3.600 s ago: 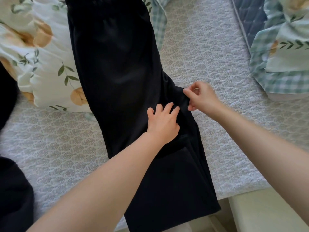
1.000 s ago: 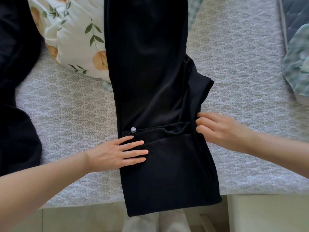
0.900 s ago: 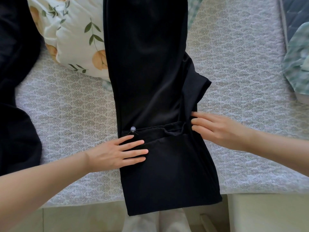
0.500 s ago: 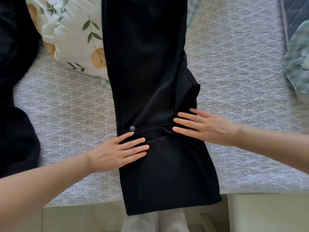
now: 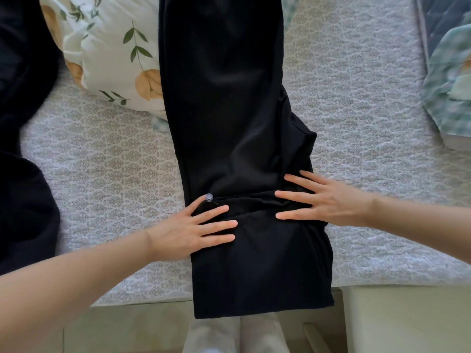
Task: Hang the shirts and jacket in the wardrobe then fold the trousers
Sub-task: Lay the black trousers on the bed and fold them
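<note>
Folding step: I hold both hands spread flat, left hand (image 5: 193,229) and right hand (image 5: 328,200) pressing black trousers (image 5: 229,123) at centre frame. Next: likely fold upper length down over pressed section.

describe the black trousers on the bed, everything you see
The matte black trousers lie lengthwise on the patterned bed cover, near end folded back over itself and overhanging its edge, far part overlapping a floral pillow. A silvery toggle sits at that end's edge. The left hand and right hand press flat on them.
</note>
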A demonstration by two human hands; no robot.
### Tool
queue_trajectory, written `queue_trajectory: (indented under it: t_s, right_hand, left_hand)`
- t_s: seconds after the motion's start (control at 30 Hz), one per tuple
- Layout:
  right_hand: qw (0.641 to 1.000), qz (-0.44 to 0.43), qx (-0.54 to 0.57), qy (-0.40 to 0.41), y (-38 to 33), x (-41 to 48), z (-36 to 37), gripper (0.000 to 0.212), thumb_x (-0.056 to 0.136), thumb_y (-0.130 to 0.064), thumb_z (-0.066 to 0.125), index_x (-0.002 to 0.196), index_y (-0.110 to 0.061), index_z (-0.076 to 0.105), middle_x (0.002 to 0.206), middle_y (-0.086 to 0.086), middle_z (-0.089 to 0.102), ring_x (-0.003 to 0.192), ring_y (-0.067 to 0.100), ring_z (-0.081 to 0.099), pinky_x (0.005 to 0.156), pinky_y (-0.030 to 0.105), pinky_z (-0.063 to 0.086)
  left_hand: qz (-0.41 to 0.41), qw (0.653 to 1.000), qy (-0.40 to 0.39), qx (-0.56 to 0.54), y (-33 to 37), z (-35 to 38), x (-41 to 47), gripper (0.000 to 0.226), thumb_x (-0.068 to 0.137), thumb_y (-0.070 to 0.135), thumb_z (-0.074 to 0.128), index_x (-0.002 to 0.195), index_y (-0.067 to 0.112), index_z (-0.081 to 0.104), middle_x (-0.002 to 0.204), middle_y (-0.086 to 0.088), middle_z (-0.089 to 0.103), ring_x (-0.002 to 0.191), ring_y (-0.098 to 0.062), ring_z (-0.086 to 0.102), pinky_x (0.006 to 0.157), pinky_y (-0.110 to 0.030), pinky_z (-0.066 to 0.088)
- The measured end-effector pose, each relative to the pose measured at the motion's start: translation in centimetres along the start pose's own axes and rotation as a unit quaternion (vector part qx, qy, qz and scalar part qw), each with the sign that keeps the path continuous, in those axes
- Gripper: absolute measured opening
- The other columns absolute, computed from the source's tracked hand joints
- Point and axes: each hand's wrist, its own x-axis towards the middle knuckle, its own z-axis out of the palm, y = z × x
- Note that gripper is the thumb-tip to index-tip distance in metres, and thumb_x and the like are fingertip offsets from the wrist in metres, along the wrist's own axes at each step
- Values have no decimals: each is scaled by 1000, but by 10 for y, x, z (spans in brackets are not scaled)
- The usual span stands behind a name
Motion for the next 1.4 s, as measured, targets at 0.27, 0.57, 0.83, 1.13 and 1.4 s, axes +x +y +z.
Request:
queue_trajectory:
  t_s: [0.27,0.57,0.83,1.13,1.4]
  right_hand:
    - [958,39,264,-106,-35,-53,-12,64,95,-16,53,146,-49,30,157,-20,23,149,13,10,120,31,20]
    - [402,435,804,58,-8,-49,-26,60,77,-66,64,119,-24,59,96,-11,75,90,7,71,77,31,59]
    - [440,512,735,59,-29,-41,-12,23,99,-35,51,115,-25,64,102,-9,74,96,9,70,86,37,57]
    - [499,498,709,10,-76,-73,-4,15,96,-25,58,104,-26,71,101,-14,73,95,0,66,86,21,50]
    - [466,495,732,44,-69,-70,-10,20,91,-22,65,110,-25,69,100,-12,74,95,6,69,90,30,52]
  left_hand:
    - [-13,929,-124,-348,46,-31,6,77,90,2,44,151,45,26,161,25,14,149,3,-5,121,-34,-12]
    - [-464,384,43,-797,-6,-43,-2,40,101,32,53,138,16,51,137,-10,60,124,-28,59,103,-49,47]
    - [-468,432,107,-763,25,-29,1,40,86,40,67,123,25,62,112,6,74,98,-18,72,72,-29,59]
    - [-470,486,2,-737,56,-33,-10,53,89,61,45,96,20,79,101,10,76,96,-4,70,85,-16,46]
    - [-503,454,63,-733,61,-38,-1,24,92,41,63,108,26,72,105,13,75,95,-3,70,79,-15,51]
